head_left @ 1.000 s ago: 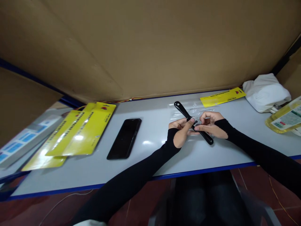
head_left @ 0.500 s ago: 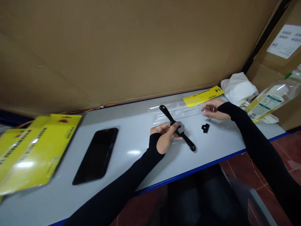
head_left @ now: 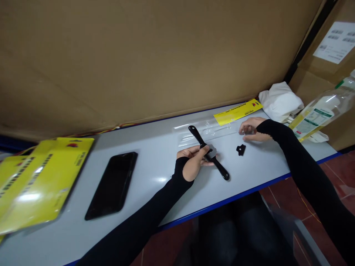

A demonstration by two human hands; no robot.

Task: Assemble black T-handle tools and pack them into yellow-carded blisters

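Observation:
My left hand (head_left: 194, 159) is closed around the middle of a black spokeshave (head_left: 198, 136), thumb on top near its grey metal plate (head_left: 211, 151). The tool lies slantwise above the table, both handles sticking out past my fingers. Over the table to the right, my right hand (head_left: 253, 129) has curled fingers, with a small greyish bit showing between them that is too small to name. Just below that hand, a small black notched plate with a hole (head_left: 241, 149) lies on the tabletop.
Behind the spokeshave lies a clear plastic sleeve (head_left: 191, 133) with a yellow card (head_left: 235, 112). A black phone (head_left: 112, 184) and yellow packages (head_left: 55, 177) are at left. A white cloth (head_left: 281, 101) and a bottle of yellow liquid (head_left: 314, 120) stand at right. Cardboard (head_left: 166, 55) rises behind the table.
My left hand and the spokeshave are nearly still. The fingers of my right hand have shifted slightly, and the shiny bit below them no longer shows clearly. The view has tilted a little.

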